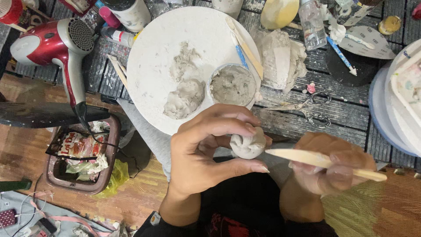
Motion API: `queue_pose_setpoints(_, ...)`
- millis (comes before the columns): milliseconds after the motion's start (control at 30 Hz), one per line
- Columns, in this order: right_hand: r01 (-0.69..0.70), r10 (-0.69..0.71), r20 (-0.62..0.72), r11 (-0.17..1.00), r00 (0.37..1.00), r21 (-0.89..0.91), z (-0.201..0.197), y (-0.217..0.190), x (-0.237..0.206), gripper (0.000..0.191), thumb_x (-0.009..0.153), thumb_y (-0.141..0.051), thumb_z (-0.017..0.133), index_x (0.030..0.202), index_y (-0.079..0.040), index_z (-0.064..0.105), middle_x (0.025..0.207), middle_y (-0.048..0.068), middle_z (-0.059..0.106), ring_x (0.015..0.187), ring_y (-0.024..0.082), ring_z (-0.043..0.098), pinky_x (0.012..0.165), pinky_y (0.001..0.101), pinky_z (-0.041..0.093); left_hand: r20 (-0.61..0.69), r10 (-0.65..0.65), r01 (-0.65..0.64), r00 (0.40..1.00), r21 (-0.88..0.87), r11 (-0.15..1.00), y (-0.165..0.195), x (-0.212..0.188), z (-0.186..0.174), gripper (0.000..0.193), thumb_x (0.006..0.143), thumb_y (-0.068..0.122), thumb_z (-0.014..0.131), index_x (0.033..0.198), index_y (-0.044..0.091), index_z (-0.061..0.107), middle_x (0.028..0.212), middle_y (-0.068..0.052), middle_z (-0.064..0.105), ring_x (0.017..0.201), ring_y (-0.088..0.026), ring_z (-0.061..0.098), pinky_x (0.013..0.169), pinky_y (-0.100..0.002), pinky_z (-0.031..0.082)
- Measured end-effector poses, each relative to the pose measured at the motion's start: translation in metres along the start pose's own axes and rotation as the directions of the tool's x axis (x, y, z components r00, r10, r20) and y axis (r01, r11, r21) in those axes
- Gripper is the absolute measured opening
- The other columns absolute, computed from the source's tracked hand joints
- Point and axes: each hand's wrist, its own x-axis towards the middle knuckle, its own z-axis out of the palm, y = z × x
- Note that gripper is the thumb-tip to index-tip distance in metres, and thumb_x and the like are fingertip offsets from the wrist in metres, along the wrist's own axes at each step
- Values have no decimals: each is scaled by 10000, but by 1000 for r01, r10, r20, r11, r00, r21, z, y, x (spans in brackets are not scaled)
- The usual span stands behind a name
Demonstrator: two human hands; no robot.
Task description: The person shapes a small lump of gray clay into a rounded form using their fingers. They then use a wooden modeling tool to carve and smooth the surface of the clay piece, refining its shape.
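Nearest us, our left hand (pixel 206 151) grips a small pale clay ball (pixel 248 144) between thumb and fingertips, its surface pinched into soft folds, held in the air just off the table edge. Our right hand (pixel 335 169) is closed round a flat wooden modelling stick (pixel 324 163), its pale tapered tip lying just beside the ball. We judge the clay damp and soft: too firm a squeeze would flatten the folds, and a slip of the stick could gouge it. Beyond, a round white board (pixel 153 66) carries grey lumps of wet clay (pixel 185 98) and a small tub of clay paste (pixel 233 85), with sticks resting across it. Right of that lie a crumpled clear plastic wrap (pixel 280 59) and steel scissors (pixel 307 107). Far left, a glossy red hair dryer (pixel 57 44); below it, a brown bin (pixel 83 156) of wrappers.
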Motion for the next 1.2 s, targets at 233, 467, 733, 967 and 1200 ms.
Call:
queue_pose_setpoints(233,192,-143,258,965,956,-179,6,-3,7,173,1010,-163,635,1160,-84,667,765,96,661,627,190,701,512,344,600,-10,6,-6,1000,15,1000,1,-2,1,406,857,-99,893,1194,-37,677,1298,-177,625,1145,-249,745,973,-360,708)
queue_pose_setpoints(467,22,-4,276,998,961,-61,-4,5,17,239,1005,-138,652,1232,-75,689,669,146,654,503,182,691,429,350,563,-16,-13,12,1000,-55,998,-7,0,-1,420,863,-140,866,1224,-70,664,1298,-190,632,1130,-230,722,968,-356,679)
queue_pose_setpoints(733,65,-67,-25,995,997,-78,0,19,8,218,1021,-192,653,1140,-20,713,742,123,713,533,163,702,426,342,558,-30,-62,55,998,-187,981,-16,6,-4,467,861,-175,828,1276,-67,643,1313,-210,635,1163,-253,716,969,-383,688)
queue_pose_setpoints(967,165,-138,156,970,978,-177,1,22,16,228,1001,-190,655,1181,-55,699,755,132,710,585,183,706,442,330,551,-34,-60,56,998,-102,993,-17,9,-3,477,837,-172,834,1261,-67,643,1280,-230,661,1122,-253,724,907,-373,688)
queue_pose_setpoints(1200,6,-43,-157,973,987,-229,6,13,-1,177,1057,-174,687,1137,-22,647,716,165,645,497,204,608,427,346,542,-30,-122,115,992,-181,977,-18,10,-1,492,877,-168,798,1321,-71,609,1266,-261,693,1072,-246,737,918,-375,669)
